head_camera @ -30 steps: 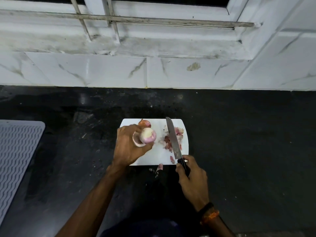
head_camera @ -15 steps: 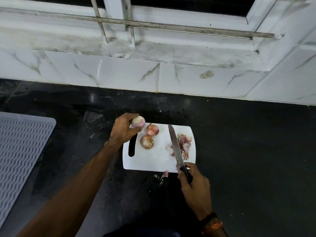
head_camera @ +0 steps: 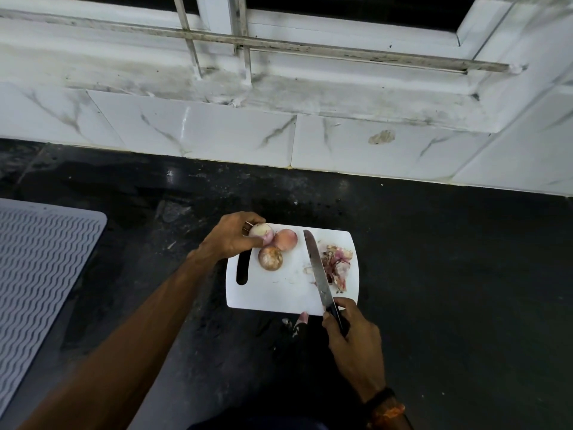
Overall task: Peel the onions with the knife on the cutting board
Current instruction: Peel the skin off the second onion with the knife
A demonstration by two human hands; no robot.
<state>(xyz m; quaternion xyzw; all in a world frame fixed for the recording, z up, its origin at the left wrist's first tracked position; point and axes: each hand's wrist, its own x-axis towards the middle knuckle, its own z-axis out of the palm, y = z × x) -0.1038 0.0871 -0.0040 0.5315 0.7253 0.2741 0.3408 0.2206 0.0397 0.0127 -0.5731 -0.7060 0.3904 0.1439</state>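
Peeled onion (head_camera: 262,232) in left hand (head_camera: 231,235), knife (head_camera: 319,274) in right hand (head_camera: 352,339).
Left fingers curl round the pale onion at the board's (head_camera: 279,293) far-left corner, touching a pinkish onion (head_camera: 286,239); a brown-skinned onion (head_camera: 270,258) sits just in front of both. Right hand grips the black handle at the board's near edge, blade lying across the board pointing away, tip near the far edge. Peel pile (head_camera: 336,263) just right of the blade. More scraps (head_camera: 299,321) on the black counter (head_camera: 449,274) beside the board's near edge. Grey ribbed mat (head_camera: 40,268) far left. White tiles (head_camera: 232,141) behind.
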